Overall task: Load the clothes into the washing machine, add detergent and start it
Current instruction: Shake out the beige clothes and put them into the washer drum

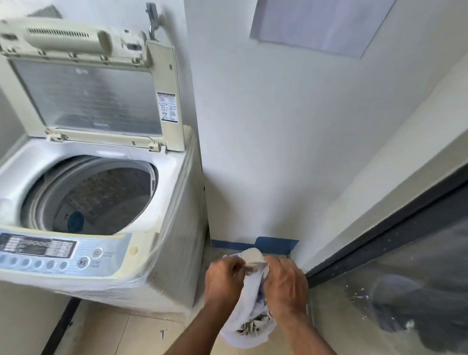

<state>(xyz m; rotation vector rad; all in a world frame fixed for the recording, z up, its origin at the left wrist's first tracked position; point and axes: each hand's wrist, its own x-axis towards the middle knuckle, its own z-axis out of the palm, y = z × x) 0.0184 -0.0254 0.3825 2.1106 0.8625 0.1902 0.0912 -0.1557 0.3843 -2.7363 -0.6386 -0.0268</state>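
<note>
A white top-loading washing machine (166, 228) stands at the left with its lid (97, 96) raised upright. Its steel drum (98, 195) looks bare, with a blue disc at the bottom. The control panel (44, 252) runs along the front edge. To the right of the machine, low above the floor, my left hand (224, 280) and my right hand (286, 284) both grip the top of a white bag of clothes (251, 312). Patterned fabric shows inside it, and a pale cloth piece (252, 254) sticks out above the hands.
A white wall (269, 138) rises right behind the bag, with blue tape (275, 243) along its base. A dark-framed glass door (411, 265) runs along the right. Beige floor tiles (129, 339) lie in front of the machine. Clear plastic film wraps the machine's side.
</note>
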